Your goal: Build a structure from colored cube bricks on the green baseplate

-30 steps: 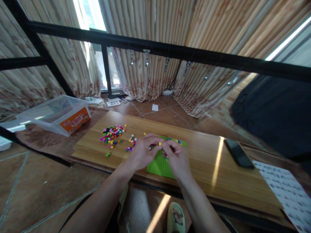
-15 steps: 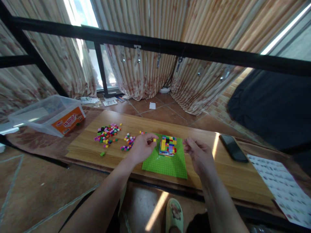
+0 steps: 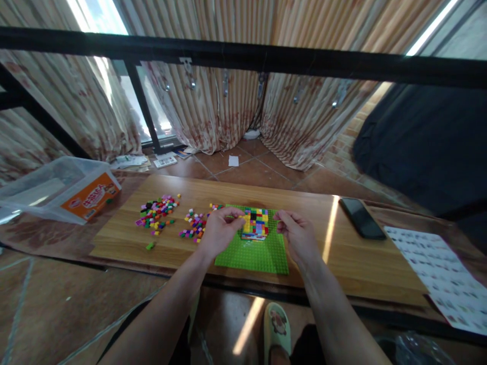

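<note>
A block structure (image 3: 255,228) of many-coloured toy bricks stands on a green baseplate (image 3: 251,257). My left hand (image 3: 220,230) is at its left side, thumb and forefinger pinched on a small yellow brick (image 3: 242,217) that blends with the yellow bricks behind it. Just right of the structure, over the baseplate's right edge, my right hand (image 3: 297,234) is closed, with its thumb and forefinger tips together. Whatever those tips hold, if anything, is too small to make out. The left hand partly covers the baseplate's left edge.
Loose bricks lie in a large pile (image 3: 158,210) and a smaller pile (image 3: 194,224) to the left, with a lone green brick (image 3: 149,246) nearer. A clear plastic box (image 3: 64,187) sits far left. On the right are a phone (image 3: 362,218) and a printed sheet (image 3: 437,276).
My left hand, with the yellow brick, has come up to the structure's left side. The right hand stays pinched beside the structure. The whole view has shifted a little.
</note>
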Action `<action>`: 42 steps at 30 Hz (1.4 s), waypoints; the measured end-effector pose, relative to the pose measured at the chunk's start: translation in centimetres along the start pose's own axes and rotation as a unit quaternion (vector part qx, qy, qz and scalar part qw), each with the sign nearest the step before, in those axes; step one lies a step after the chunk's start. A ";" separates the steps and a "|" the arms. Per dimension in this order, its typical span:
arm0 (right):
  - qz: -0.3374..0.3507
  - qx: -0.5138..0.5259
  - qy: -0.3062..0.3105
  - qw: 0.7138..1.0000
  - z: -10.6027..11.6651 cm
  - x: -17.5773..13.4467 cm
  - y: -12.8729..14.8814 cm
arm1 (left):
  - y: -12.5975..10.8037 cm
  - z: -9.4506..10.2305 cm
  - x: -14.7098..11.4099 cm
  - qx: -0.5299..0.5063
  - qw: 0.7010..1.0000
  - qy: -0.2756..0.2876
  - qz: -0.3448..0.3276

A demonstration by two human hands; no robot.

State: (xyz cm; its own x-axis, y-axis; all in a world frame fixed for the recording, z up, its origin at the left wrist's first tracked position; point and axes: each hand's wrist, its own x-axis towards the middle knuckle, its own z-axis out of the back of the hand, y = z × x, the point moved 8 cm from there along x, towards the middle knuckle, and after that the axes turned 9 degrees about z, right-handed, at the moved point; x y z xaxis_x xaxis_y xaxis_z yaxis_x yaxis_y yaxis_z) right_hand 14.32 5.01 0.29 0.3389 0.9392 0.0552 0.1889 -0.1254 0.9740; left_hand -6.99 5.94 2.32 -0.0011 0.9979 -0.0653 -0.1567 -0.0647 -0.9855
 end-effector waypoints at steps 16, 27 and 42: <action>0.000 -0.009 0.005 1.000 -0.4 0.0 -0.4 | -1.2 -0.4 -0.9 0.188 0.969 -0.055 -0.153; -0.002 -0.015 0.011 1.000 -0.5 -0.2 -0.3 | -2.3 -1.2 -1.3 0.209 0.953 -0.060 -0.211; -0.004 0.003 0.017 1.000 -0.9 -0.5 -0.5 | -2.4 -3.0 -2.6 0.434 0.872 -0.017 -0.226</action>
State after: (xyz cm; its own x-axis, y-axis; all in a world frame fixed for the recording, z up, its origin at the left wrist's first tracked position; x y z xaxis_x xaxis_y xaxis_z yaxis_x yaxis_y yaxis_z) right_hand 13.22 4.91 -0.03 0.3063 0.9504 0.0541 0.1978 -0.1192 0.9730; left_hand -3.68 3.46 4.42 0.2273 0.9205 0.3177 -0.8373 0.3514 -0.4190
